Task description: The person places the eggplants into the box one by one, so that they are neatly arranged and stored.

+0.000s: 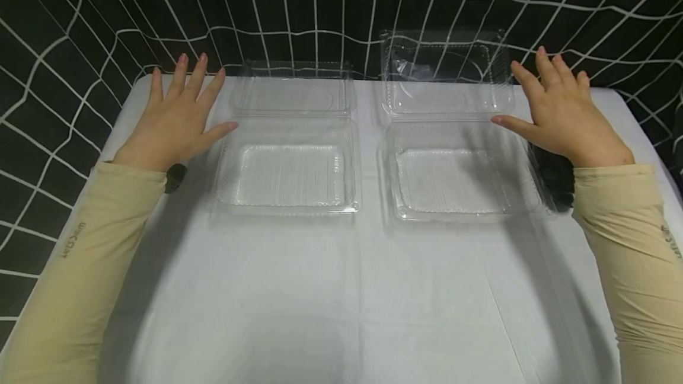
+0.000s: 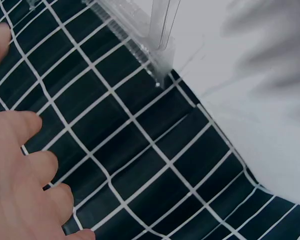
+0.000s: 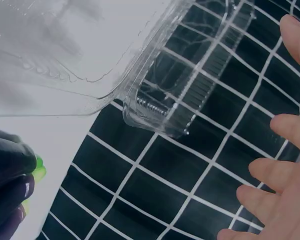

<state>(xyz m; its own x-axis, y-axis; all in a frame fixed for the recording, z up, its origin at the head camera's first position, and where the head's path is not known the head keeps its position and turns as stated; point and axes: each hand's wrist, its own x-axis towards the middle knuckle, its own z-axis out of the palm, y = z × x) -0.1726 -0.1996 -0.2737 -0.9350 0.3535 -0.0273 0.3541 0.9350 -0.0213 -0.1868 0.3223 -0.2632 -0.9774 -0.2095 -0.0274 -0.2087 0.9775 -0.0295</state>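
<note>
My left hand (image 1: 173, 114) is held out with spread fingers at the left of a clear plastic clamshell container (image 1: 288, 209), its thumb tip overlapping the container's edge in the head view. My right hand (image 1: 565, 105), fingers also spread, is over the right side of a second clear clamshell container (image 1: 448, 215). Both hands hold nothing. Each container lies with its base on the table and its lid folded back; the left lid (image 1: 290, 96) and right lid (image 1: 448, 90) reach the far table edge. Neither base shows anything inside.
A white cloth covers the table (image 1: 299, 295). Behind it hangs dark fabric with a white net (image 1: 331, 10). Several glossy dark purple items with bright green tips (image 3: 12, 175) lie on the cloth beside the right container, partly hidden under my right wrist in the head view.
</note>
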